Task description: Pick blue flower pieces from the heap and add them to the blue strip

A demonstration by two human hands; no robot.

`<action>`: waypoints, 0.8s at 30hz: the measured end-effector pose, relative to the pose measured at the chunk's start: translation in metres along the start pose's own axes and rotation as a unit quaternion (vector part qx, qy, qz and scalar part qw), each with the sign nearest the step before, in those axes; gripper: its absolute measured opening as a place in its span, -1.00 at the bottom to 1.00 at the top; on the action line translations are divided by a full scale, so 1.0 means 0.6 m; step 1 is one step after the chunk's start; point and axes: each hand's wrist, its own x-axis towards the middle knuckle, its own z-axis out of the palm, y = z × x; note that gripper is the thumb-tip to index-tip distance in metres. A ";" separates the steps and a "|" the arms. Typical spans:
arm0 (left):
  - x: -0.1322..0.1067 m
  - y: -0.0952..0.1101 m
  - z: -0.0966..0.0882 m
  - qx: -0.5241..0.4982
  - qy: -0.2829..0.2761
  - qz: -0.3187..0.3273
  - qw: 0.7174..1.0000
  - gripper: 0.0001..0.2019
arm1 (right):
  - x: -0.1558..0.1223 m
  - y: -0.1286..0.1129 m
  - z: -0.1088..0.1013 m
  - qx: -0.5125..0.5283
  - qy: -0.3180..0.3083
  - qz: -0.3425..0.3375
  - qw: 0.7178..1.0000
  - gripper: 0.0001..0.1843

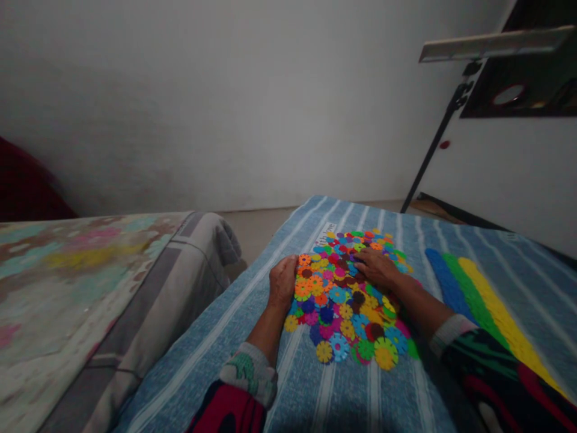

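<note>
A heap of small flat plastic discs, gear-shaped and in many colours, lies on a blue striped cloth. My left hand rests at the heap's left edge, fingers curled down against the cloth and the nearest orange discs. My right hand lies on top of the heap near its far side, fingers bent onto the discs. Whether either hand holds a disc is hidden under the fingers.
Long blue, green and yellow strips lie on the cloth to the right. A bed with a pastel patterned cover stands at left, a gap of floor between. A black stand leans by the white wall at right.
</note>
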 end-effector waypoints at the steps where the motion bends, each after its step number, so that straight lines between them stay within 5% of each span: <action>1: 0.001 -0.002 0.001 0.000 0.001 0.000 1.000 -0.57 | -0.001 0.006 -0.003 -0.003 0.003 0.015 1.000 -0.61; 5: 0.002 -0.003 0.003 -0.011 0.004 -0.008 1.000 -0.59 | -0.005 -0.001 -0.013 -0.007 0.020 0.033 0.999 -0.63; 11: -0.002 0.008 0.003 -0.015 0.009 -0.021 1.000 -0.59 | -0.004 -0.101 -0.016 0.010 0.004 -0.143 0.990 -0.68; 15: 0.001 0.009 0.001 -0.012 0.006 -0.028 1.000 -0.53 | 0.004 -0.143 -0.010 0.005 0.004 -0.153 0.988 -0.69; 24: 0.004 0.005 0.000 0.014 0.009 -0.018 1.000 -0.53 | 0.025 -0.069 -0.007 -0.029 0.027 -0.017 0.999 -0.63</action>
